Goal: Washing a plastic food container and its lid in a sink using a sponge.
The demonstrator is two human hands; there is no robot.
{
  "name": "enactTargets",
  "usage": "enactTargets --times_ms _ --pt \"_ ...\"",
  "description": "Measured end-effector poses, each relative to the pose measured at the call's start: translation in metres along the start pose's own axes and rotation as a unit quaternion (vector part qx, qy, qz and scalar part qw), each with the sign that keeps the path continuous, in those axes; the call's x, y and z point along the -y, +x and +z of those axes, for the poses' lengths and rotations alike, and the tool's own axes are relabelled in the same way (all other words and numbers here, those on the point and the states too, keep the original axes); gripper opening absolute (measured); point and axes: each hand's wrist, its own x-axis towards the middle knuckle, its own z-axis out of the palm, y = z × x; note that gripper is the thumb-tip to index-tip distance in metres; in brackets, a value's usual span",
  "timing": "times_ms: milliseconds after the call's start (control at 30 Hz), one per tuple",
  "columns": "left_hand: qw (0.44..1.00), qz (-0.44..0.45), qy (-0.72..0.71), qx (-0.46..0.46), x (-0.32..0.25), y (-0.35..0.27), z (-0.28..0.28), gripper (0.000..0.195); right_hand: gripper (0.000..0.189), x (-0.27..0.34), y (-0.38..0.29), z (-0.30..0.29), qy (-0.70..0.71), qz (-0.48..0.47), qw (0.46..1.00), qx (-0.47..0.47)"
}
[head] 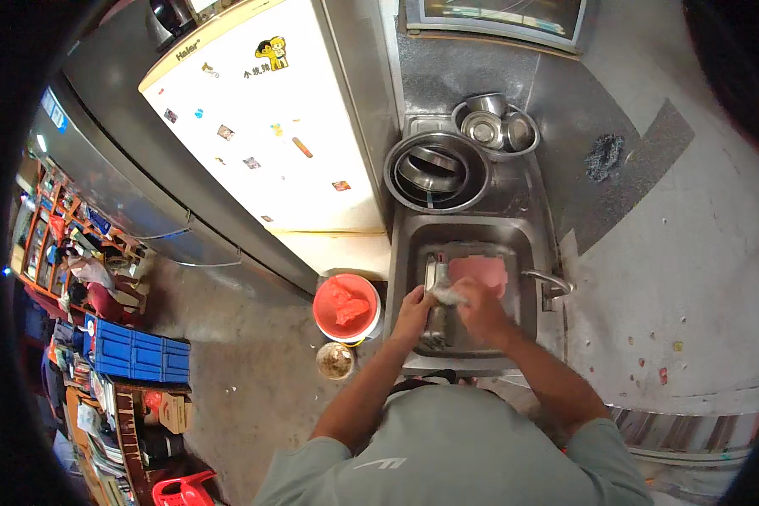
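Note:
Inside the stainless steel sink (528, 240), my left hand (411, 316) grips the left edge of a long, narrow metal object (438, 326), whose exact kind I cannot tell. My right hand (481, 313) is blurred and holds a whitish cloth or scrubber (448, 296) against it. Beyond the right hand lies a flat pink plastic piece (481, 269) on the sink floor, partly hidden by that hand. A curved metal faucet (549, 278) reaches in over the sink's right rim.
Steel basins (439, 205) with bowls inside stand behind the sink, near another basin of bowls (531, 139). A white Haier refrigerator (259, 139) rises at left. A red-lined bucket (319, 310) and a small tub (335, 362) sit on the floor. Two people (104, 284) are far left.

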Motion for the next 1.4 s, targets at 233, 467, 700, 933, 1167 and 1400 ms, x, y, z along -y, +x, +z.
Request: enactTargets --times_ms 233,467,700,933,1167,1400 --pt "0.985 0.080 0.129 0.083 -0.006 -0.013 0.014 0.026 0.038 0.000 0.044 -0.025 -0.033 0.016 0.988 -0.149" --pt "0.973 0.097 0.194 0.084 -0.004 -0.010 0.014 0.024 0.040 -0.004 0.036 0.000 -0.195 0.009 0.980 -0.037" --pt "0.994 0.055 0.055 0.079 -0.008 -0.001 0.004 0.028 0.044 -0.004 0.018 0.021 -0.116 -0.019 0.993 -0.022" --pt "0.942 -0.105 -0.315 0.051 0.019 0.022 -0.012 0.027 0.036 0.011 0.012 0.020 -0.142 -0.053 0.988 0.004" --pt "0.984 -0.067 -0.156 -0.057 0.032 0.040 -0.019 0.025 0.033 0.038 -0.016 0.019 -0.183 -0.102 0.977 0.047" --pt "0.952 -0.104 -0.283 -0.055 0.040 0.051 -0.023 0.027 0.038 0.000 -0.036 0.023 -0.083 -0.168 0.981 -0.045"
